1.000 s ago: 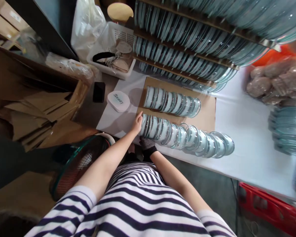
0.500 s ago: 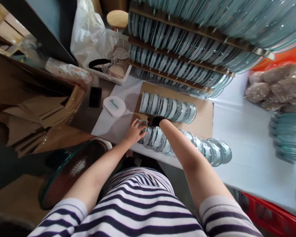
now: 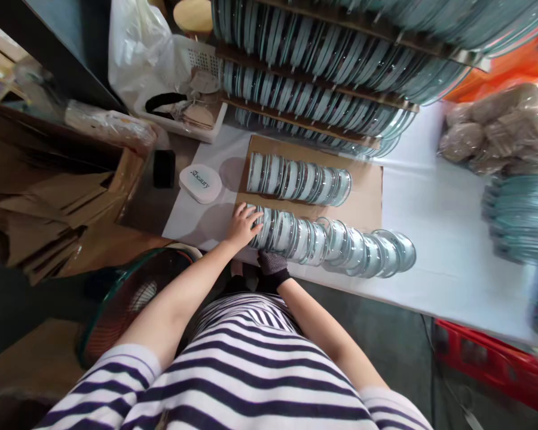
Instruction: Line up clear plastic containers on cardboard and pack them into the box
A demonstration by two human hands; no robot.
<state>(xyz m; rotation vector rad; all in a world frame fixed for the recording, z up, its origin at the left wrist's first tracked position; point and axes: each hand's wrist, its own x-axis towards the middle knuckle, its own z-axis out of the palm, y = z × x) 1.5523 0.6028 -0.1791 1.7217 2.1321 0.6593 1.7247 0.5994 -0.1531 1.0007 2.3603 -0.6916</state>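
My left hand (image 3: 244,227) is bare, with its fingers apart, resting against the left end of the near row of round, clear, glass-like discs (image 3: 291,235). My right hand (image 3: 272,263) wears a dark dotted glove. It is at the front table edge, right beside the near side of that row, and its fingertips are hard to make out. The discs stand on edge, packed face to face, and fan out toward the right. Behind them a second, shorter row of discs (image 3: 298,179) lies on a cardboard sheet (image 3: 366,191).
A pinkish-white lettered case (image 3: 201,183) sits left of the cardboard. Behind are tiered racks of discs (image 3: 305,95) and a white basket (image 3: 206,132). Bagged round pieces (image 3: 470,134) and stacked discs (image 3: 520,215) stand right. A fan (image 3: 134,298) is at lower left.
My right hand has moved from between the two rows, back over the near row, to its front side. My left hand stays at the row's left end. The camera view has shifted slightly.
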